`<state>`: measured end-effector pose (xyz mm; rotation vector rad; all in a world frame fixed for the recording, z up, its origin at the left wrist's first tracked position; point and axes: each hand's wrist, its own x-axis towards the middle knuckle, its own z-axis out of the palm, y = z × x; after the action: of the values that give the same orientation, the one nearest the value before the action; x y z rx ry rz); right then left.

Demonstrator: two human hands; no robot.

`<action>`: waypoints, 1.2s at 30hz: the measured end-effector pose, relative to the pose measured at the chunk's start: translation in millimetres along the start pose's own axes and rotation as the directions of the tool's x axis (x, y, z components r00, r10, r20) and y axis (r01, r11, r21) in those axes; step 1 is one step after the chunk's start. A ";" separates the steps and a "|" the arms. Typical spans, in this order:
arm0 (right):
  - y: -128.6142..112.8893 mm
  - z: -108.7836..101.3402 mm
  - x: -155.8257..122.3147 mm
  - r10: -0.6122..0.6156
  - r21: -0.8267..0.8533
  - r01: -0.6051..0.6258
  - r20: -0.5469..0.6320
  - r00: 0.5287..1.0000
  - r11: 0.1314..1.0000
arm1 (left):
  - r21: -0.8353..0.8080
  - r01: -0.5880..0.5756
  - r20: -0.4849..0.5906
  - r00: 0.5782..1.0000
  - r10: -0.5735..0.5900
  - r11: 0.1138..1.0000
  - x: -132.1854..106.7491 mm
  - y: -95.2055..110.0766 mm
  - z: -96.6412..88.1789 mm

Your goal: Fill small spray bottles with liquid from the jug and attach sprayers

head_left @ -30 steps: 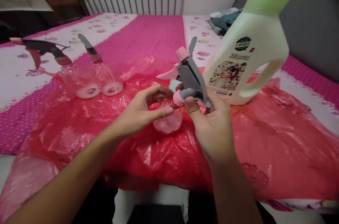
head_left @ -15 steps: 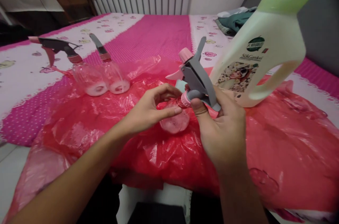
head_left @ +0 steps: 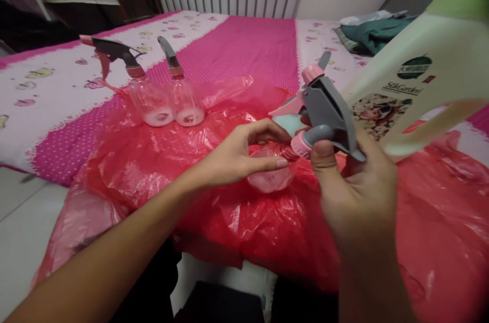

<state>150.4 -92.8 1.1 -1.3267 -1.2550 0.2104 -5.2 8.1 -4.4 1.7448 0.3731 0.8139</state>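
Observation:
My left hand (head_left: 239,155) curls round a small clear spray bottle (head_left: 269,178) that stands on the red plastic sheet (head_left: 153,160). My right hand (head_left: 357,188) grips a grey and pink trigger spray head (head_left: 324,109), its pink collar (head_left: 300,146) held at the bottle's threaded neck, tilted to the left. The thumb presses on the grey body just behind the collar.
Two more clear spray bottles (head_left: 153,104) (head_left: 186,105) with trigger heads stand at the back left of the sheet. A large white detergent jug (head_left: 420,83) with a green cap rises at the right. The sheet lies on a pink bed (head_left: 237,43); folded clothes (head_left: 367,32) lie far right.
The view has swung left and closer. My hands hold the same grip, with the spray head's collar staying at the bottle neck.

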 end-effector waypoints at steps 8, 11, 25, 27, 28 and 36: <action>-2.7 0.7 -2.6 0.001 -0.008 -0.001 0.028 1.000 1.000 | -0.010 -0.021 -0.016 1.000 0.021 1.000 -0.6 -1.5 1.1; -0.9 0.9 -2.8 0.009 -0.006 -0.009 0.021 1.000 1.000 | -0.025 -0.013 -0.014 1.000 0.012 1.000 -1.0 -2.0 1.2; 7.4 5.1 -0.6 0.029 0.005 -0.029 -0.045 0.999 1.000 | -0.051 -0.004 -0.019 1.000 0.003 0.999 -1.4 -3.5 0.7; 7.0 4.8 -0.4 0.027 0.019 -0.027 -0.023 0.999 0.999 | -0.050 0.002 -0.031 1.000 -0.003 0.999 -1.3 -3.0 1.2; 6.7 4.4 -0.5 0.026 0.019 -0.025 -0.023 0.999 1.000 | -0.051 0.002 -0.031 1.000 -0.003 0.999 -1.2 -2.9 1.4; 3.7 1.2 -2.1 0.025 -0.031 -0.026 -0.047 0.999 0.999 | -0.040 -0.024 -0.027 0.999 0.023 0.999 -0.9 -3.0 1.7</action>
<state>150.6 -92.4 -3.3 -1.3676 -1.2071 0.1772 -4.3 7.3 -7.7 1.7056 0.3521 0.8564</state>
